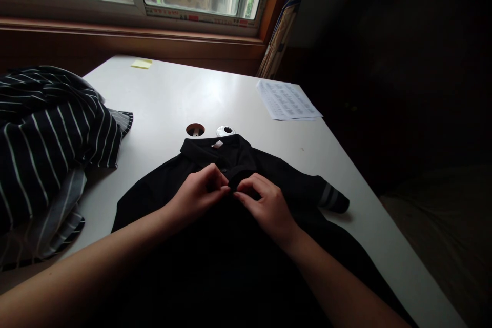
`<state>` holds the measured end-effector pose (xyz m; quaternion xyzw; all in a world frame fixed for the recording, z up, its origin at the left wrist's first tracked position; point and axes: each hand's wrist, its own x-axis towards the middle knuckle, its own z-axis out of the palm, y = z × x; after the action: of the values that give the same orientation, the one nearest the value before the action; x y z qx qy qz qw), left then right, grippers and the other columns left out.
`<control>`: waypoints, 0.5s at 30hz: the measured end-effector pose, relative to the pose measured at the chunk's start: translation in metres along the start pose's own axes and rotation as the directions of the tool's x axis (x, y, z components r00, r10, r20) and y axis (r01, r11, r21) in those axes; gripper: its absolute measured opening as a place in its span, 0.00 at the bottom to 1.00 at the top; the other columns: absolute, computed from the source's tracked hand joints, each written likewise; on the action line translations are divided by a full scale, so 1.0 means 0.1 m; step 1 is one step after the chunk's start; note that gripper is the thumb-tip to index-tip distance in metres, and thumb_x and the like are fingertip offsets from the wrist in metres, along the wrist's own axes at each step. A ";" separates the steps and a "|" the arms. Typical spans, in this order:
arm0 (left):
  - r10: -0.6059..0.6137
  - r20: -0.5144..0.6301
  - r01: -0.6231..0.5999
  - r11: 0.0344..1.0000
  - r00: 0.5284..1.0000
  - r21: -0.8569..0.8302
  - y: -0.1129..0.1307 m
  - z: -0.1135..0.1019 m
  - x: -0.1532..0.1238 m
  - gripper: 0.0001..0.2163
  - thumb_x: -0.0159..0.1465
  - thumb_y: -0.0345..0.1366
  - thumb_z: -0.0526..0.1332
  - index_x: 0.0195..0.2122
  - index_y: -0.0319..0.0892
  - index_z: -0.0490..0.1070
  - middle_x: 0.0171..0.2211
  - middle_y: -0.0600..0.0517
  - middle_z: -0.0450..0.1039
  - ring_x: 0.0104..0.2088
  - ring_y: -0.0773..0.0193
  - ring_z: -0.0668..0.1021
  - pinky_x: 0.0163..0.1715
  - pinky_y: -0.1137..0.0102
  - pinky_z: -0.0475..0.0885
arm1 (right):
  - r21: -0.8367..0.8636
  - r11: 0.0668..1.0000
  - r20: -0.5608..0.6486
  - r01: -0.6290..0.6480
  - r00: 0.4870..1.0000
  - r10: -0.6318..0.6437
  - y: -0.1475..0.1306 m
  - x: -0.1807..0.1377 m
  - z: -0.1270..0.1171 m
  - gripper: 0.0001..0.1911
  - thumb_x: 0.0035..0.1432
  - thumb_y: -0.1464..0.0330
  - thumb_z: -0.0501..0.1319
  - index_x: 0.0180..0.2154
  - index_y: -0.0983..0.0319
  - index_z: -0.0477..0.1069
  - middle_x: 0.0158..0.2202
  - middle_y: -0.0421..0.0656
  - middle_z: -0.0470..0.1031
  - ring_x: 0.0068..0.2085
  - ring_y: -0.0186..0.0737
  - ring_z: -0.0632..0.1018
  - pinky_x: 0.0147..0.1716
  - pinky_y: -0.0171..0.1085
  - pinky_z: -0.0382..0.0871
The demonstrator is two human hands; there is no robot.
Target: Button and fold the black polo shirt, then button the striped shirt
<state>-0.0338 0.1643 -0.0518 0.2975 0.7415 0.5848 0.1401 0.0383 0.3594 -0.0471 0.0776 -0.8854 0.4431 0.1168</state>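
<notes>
A black collared shirt (154,195) lies spread on the white table (161,97), its collar (200,149) toward the window and a small white label (217,144) showing inside the neck. Its right-side sleeve (332,197) has grey stripes at the cuff. My left hand (202,184) pinches the shirt's front opening just below the collar. Close beside it, my right hand (265,197) pinches the other side of the same opening, fingertips nearly touching. A dark button (224,169) shows just above the fingers. What lies exactly between the fingertips is too dark to make out.
A heap of black-and-white striped cloth (49,138) sits at the left. Printed sheets (288,100) lie near the right edge, a yellow sticky note (142,63) at the back. Beyond the collar are a round cable hole (195,129) and a silver ring cover (225,131).
</notes>
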 end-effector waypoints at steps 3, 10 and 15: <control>0.045 0.004 -0.045 0.991 0.999 0.129 0.01 0.01 -0.01 0.04 0.63 0.33 0.64 0.34 0.42 0.68 0.30 0.55 0.73 0.29 0.68 0.73 0.30 0.73 0.67 | 0.016 1.000 0.007 -0.026 1.000 0.026 0.00 0.01 -0.01 0.04 0.57 0.73 0.67 0.32 0.59 0.74 0.31 0.39 0.73 0.35 0.37 0.75 0.35 0.35 0.68; 0.071 0.017 -0.073 0.982 0.997 0.177 0.04 0.03 -0.03 0.03 0.63 0.32 0.63 0.35 0.42 0.69 0.31 0.54 0.74 0.30 0.68 0.74 0.30 0.73 0.68 | 0.093 0.987 0.064 -0.133 0.990 0.127 0.01 0.05 -0.06 0.05 0.55 0.72 0.68 0.29 0.60 0.75 0.30 0.39 0.76 0.34 0.37 0.77 0.35 0.35 0.68; 0.086 0.012 -0.087 0.983 0.996 0.161 0.08 0.02 -0.04 0.03 0.63 0.32 0.63 0.35 0.42 0.68 0.30 0.55 0.73 0.29 0.69 0.73 0.29 0.74 0.67 | 0.147 0.974 0.086 -0.173 0.983 0.162 0.01 0.06 -0.09 0.04 0.55 0.70 0.68 0.29 0.60 0.76 0.31 0.39 0.77 0.35 0.37 0.77 0.37 0.35 0.68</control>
<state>-0.0274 0.1650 -0.0453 0.3412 0.7726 0.5274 0.0920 0.0331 0.3668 -0.0414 0.0275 -0.8557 0.5153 0.0399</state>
